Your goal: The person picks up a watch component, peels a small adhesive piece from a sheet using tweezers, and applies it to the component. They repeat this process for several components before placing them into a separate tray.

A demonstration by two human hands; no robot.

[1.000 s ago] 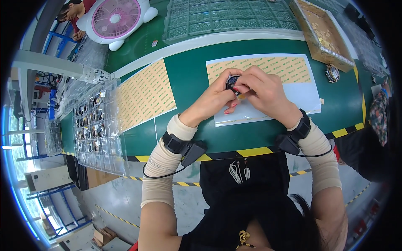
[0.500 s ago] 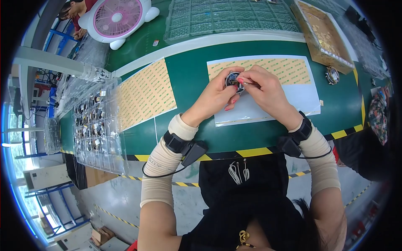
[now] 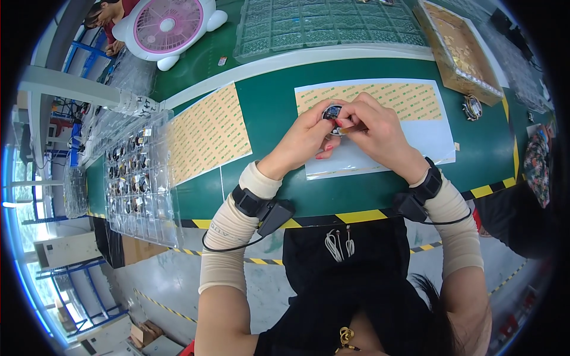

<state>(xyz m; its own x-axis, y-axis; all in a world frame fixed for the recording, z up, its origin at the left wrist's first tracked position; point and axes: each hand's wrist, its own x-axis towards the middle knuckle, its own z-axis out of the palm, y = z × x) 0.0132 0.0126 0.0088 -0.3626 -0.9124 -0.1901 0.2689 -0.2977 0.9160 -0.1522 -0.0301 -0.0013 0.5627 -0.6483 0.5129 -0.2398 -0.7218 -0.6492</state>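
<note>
A small round electronic part, with a silvery rim and dark innards, is gripped between the thumb and fingers of my left hand. My right hand is closed in a pinch right against the part's right side. Something tiny and yellowish shows at its fingertips, too small to name. Both hands are above a white sheet whose far strip carries tan adhesive backing with green print. Another round part with a metal rim lies alone at the right of the bench.
A clear compartment tray of small dark round parts stands at left, beside a second tan adhesive sheet. Farther off are clear trays, a pink-and-white fan and a cardboard box. Another person sits at the far left.
My right hand's fingers have shifted slightly down over the round part and curled more. The part has tilted a little in my left hand, which stays almost in place.
</note>
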